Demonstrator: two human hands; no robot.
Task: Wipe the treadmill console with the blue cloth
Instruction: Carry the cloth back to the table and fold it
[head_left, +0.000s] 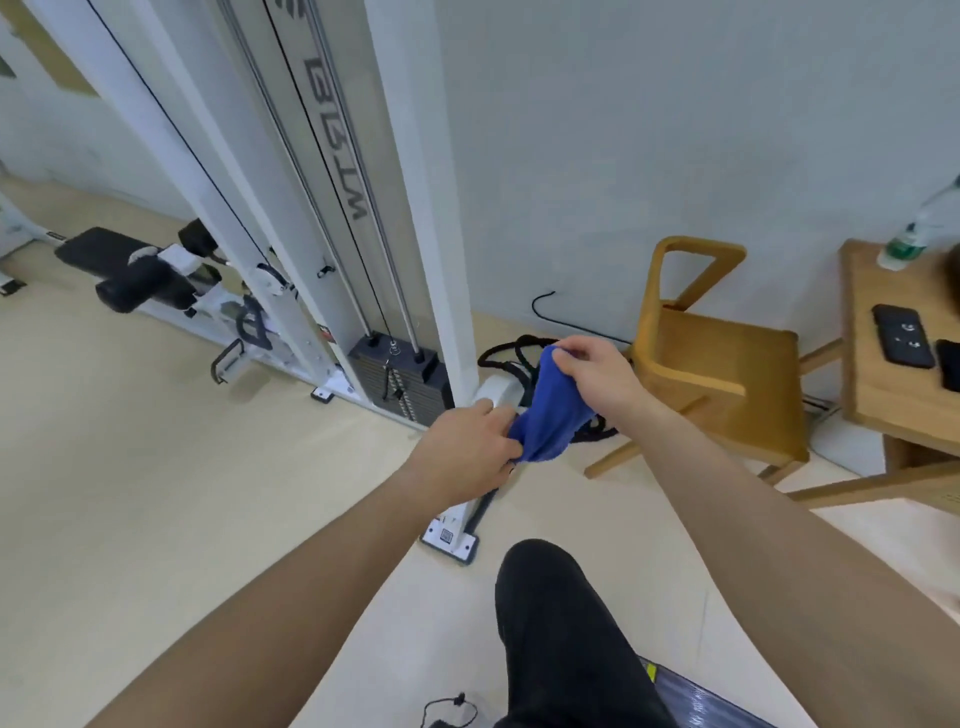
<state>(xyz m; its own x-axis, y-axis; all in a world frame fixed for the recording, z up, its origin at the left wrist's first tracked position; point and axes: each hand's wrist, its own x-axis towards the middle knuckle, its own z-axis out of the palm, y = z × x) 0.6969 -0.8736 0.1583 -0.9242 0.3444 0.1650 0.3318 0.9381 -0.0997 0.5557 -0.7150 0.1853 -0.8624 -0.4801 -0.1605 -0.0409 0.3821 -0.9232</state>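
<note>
Both hands up front: left hand (475, 447) pinches cloth (551, 408) bottom at 7 o'clock, right hand (597, 374) nips top at 1, prob stretching it flat for wiping; no console in shot.

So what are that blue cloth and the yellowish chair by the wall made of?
The blue cloth looks like soft terry or microfibre: matte, slightly fuzzy, and it folds limply between the left hand and right hand. The yellowish chair appears to be wood, probably lightly varnished: warm honey tone, faint grain on the seat, solid squared legs. The exact wood cannot be told.
</note>
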